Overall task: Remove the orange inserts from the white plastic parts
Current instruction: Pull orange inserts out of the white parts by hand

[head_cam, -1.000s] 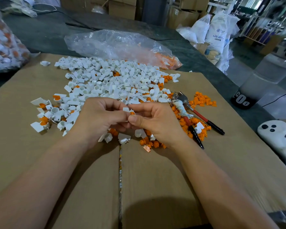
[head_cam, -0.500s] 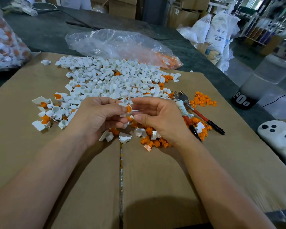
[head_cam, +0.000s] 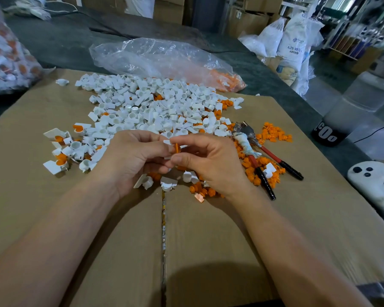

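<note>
Right hand [head_cam: 211,165] has drawn orange insert [head_cam: 177,149] farther from white part [head_cam: 167,142].

Both bare forearms reach in from the near edge of the cardboard [head_cam: 319,207] and meet over its middle. The left hand [head_cam: 138,160] grips a white part [head_cam: 167,142] with curled fingers. The right hand [head_cam: 211,165] pinches an orange insert [head_cam: 177,149] between thumb and forefinger, and its other fingers are curled under.
</note>
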